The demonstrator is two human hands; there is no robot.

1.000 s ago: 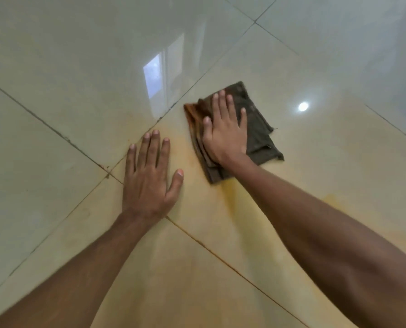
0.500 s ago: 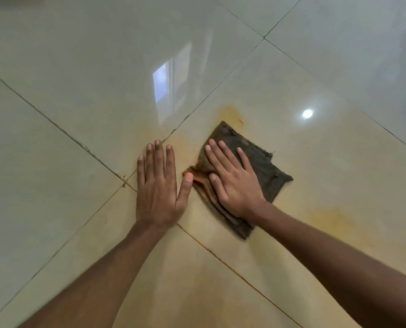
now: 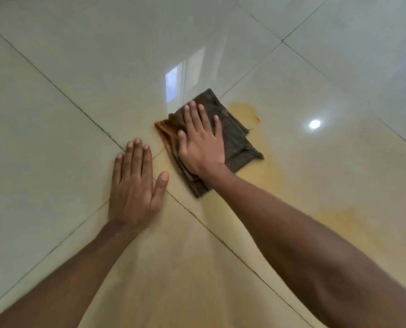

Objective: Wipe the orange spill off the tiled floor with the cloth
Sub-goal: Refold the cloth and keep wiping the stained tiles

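A folded dark brown cloth [image 3: 236,140], orange-stained along its left edge, lies on the glossy beige tiled floor [image 3: 79,67]. My right hand [image 3: 200,147] presses flat on the cloth's left half, fingers spread and pointing away from me. Just right of the cloth's far corner sits a wet orange spill patch [image 3: 243,110]. A fainter orange smear [image 3: 339,218] spreads over the tile at the right, and a thin orange film tints the near tile [image 3: 173,268]. My left hand [image 3: 135,183] rests flat on the floor beside the cloth, holding nothing.
Dark grout lines cross just beside my left hand's fingertips [image 3: 123,149], with orange residue in the joint running toward me. A window reflection [image 3: 173,84] and a lamp glare spot [image 3: 314,124] shine on the tiles.
My right hand pulled the cloth toward me, then pushed it away again; it now lies beside the orange patch. The left hand stayed planted on the floor.
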